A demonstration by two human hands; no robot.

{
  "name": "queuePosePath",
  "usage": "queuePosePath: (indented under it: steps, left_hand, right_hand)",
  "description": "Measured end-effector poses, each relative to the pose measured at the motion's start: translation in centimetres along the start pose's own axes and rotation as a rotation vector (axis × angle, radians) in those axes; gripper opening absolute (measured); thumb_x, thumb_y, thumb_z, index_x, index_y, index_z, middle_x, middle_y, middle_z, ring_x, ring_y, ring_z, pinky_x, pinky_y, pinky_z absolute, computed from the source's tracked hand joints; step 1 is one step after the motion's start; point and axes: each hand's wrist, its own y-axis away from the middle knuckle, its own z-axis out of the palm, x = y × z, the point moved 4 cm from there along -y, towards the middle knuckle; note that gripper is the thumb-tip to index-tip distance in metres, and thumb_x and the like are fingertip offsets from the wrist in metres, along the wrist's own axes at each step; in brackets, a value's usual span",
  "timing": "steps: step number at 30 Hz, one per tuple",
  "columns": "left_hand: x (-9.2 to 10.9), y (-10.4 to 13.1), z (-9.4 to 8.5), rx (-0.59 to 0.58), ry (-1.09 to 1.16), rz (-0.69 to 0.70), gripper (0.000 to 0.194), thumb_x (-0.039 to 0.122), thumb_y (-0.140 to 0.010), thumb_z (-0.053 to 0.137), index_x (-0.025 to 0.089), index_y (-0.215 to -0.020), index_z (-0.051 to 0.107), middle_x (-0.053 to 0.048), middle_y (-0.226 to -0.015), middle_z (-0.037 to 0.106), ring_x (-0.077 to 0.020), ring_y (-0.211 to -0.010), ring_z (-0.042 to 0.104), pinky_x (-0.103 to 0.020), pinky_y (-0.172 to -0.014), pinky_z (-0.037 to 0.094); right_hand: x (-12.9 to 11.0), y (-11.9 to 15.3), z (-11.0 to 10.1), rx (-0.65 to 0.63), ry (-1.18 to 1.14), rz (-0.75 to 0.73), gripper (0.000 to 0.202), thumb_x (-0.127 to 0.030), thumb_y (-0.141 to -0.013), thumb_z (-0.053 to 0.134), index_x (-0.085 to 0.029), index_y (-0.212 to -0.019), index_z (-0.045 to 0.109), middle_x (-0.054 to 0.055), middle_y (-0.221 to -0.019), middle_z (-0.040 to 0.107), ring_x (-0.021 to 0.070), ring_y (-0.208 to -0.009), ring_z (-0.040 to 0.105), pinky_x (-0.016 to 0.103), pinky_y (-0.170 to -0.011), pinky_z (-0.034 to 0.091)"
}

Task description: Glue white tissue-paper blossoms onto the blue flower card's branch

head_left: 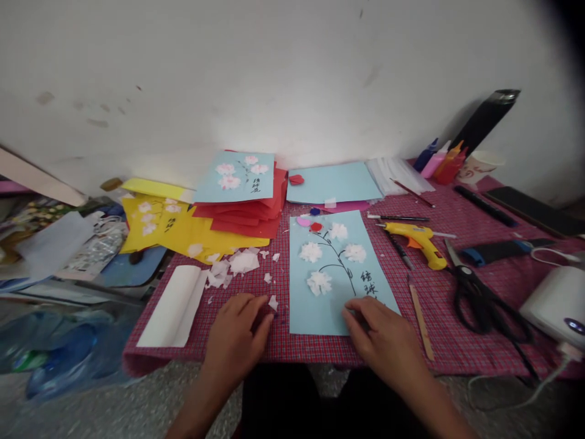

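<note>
A light blue sheet (304,314) lies upright before me, with white crumpled-paper flowers (319,282) on drawn dark stems and black written characters (368,283). My right hand (388,338) rests over its lower right corner, fingers loosely bent and apart, covering part of the writing. My left hand (237,329) lies on the checked tablecloth (283,347) left of the sheet, thumb and fingers apart, holding nothing. White paper scraps (244,261) are scattered just beyond it. A folded white paper (176,308) lies further left. Blue, pink and red pieces (315,227) sit at the sheet's top edge.
Behind are red papers (247,222), yellow papers (155,222), a finished-looking flower card (237,177) and blue sheets (329,180). On the right lie a yellow glue gun (418,238), black scissors (479,292), a wooden stick (420,317), paint bottles (443,161) and a white device (557,305).
</note>
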Motion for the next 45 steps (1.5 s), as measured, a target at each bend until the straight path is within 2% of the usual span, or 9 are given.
queuePosePath:
  steps: [3, 8, 13, 17, 23, 29, 38, 42, 45]
  left_hand:
    - [0.0, -0.8, 0.3, -0.04, -0.019, -0.042, 0.024, 0.029, -0.093, 0.063, 0.021, -0.115, 0.067, -0.007, -0.102, 0.068, -0.0249, -0.096, 0.064, -0.045, -0.086, 0.056]
    - [0.4, -1.7, 0.8, -0.1, 0.038, -0.073, 0.01, 0.025, -0.092, 0.061, 0.02, -0.096, 0.069, -0.006, -0.091, 0.065, -0.0223, -0.089, 0.063, -0.041, -0.084, 0.053]
    - [0.1, -1.9, 1.1, -0.143, 0.137, -0.074, 0.015, 0.022, -0.097, 0.058, 0.019, -0.088, 0.07, -0.004, -0.088, 0.066, -0.0201, -0.087, 0.062, -0.038, -0.084, 0.051]
    - [0.4, -1.8, 0.6, -0.115, 0.243, -0.073, 0.015, 0.023, -0.097, 0.059, 0.019, -0.089, 0.071, -0.004, -0.088, 0.069, -0.0192, -0.087, 0.063, -0.036, -0.083, 0.05]
    - [2.9, -1.3, -0.6, -0.141, 0.587, -0.072, 0.01, 0.022, -0.096, 0.064, 0.021, -0.09, 0.071, -0.001, -0.087, 0.07, -0.0147, -0.084, 0.065, -0.028, -0.077, 0.05]
    - [5.2, -0.6, -0.3, -0.185, 0.687, -0.011, 0.01, 0.018, -0.095, 0.063, 0.021, -0.09, 0.071, 0.0, -0.086, 0.067, -0.014, -0.082, 0.063, -0.026, -0.075, 0.048]
    - [5.8, -1.2, 0.9, -0.234, 0.657, 0.054, 0.009, 0.02, -0.098, 0.061, 0.02, -0.094, 0.069, -0.001, -0.087, 0.066, -0.0147, -0.085, 0.061, -0.027, -0.077, 0.047]
    - [5.5, -2.8, 1.9, -0.238, 0.387, 0.202, 0.015, 0.02, -0.098, 0.058, 0.022, -0.108, 0.07, -0.004, -0.094, 0.067, -0.0197, -0.091, 0.06, -0.033, -0.082, 0.047]
    - [5.3, -4.3, 3.1, -0.28, 0.142, 0.3, 0.015, 0.021, -0.099, 0.056, 0.022, -0.102, 0.071, -0.004, -0.09, 0.065, -0.0213, -0.087, 0.059, -0.036, -0.082, 0.047]
  right_hand:
    - [0.0, 0.1, 0.0, -0.003, 0.009, 0.009, 0.016, -0.033, -0.1, 0.054, -0.022, -0.099, 0.066, 0.005, -0.093, 0.072, 0.0214, -0.081, 0.07, 0.034, -0.076, 0.053]
    - [0.1, 0.1, 0.1, -0.015, 0.026, 0.012, 0.017, -0.033, -0.1, 0.053, -0.022, -0.099, 0.066, 0.004, -0.094, 0.072, 0.0216, -0.081, 0.07, 0.035, -0.076, 0.053]
    - [0.0, 0.1, -0.2, 0.018, -0.053, 0.002, 0.015, -0.032, -0.1, 0.055, -0.022, -0.099, 0.065, 0.005, -0.094, 0.071, 0.0215, -0.082, 0.069, 0.035, -0.078, 0.053]
    - [-2.0, 0.3, -0.6, 0.058, -0.28, 0.019, 0.01, -0.027, -0.099, 0.057, -0.022, -0.102, 0.065, 0.004, -0.09, 0.07, 0.0179, -0.077, 0.067, 0.03, -0.07, 0.053]
    - [-6.8, 0.1, 0.6, -0.072, -0.578, 0.006, 0.025, -0.019, -0.093, 0.061, -0.022, -0.118, 0.062, 0.002, -0.095, 0.067, 0.012, -0.068, 0.061, 0.025, -0.064, 0.051]
    - [-7.5, 0.2, 1.2, -0.125, -0.587, 0.003, 0.009, -0.02, -0.095, 0.058, -0.021, -0.091, 0.066, 0.0, -0.08, 0.065, 0.0135, -0.071, 0.06, 0.025, -0.066, 0.046]
    - [-6.4, 1.0, 0.5, -0.082, -0.575, 0.046, 0.016, -0.024, -0.098, 0.058, -0.021, -0.085, 0.067, -0.002, -0.074, 0.065, 0.0124, -0.066, 0.058, 0.024, -0.062, 0.045]
    - [-5.0, 0.6, -0.1, -0.007, -0.447, 0.097, 0.017, -0.026, -0.098, 0.057, -0.021, -0.085, 0.067, -0.001, -0.074, 0.066, 0.0133, -0.064, 0.059, 0.025, -0.062, 0.045]
    - [-3.9, 0.2, -0.4, 0.073, -0.322, 0.109, 0.016, -0.028, -0.098, 0.058, -0.021, -0.087, 0.066, -0.001, -0.076, 0.066, 0.0142, -0.065, 0.06, 0.026, -0.064, 0.045]
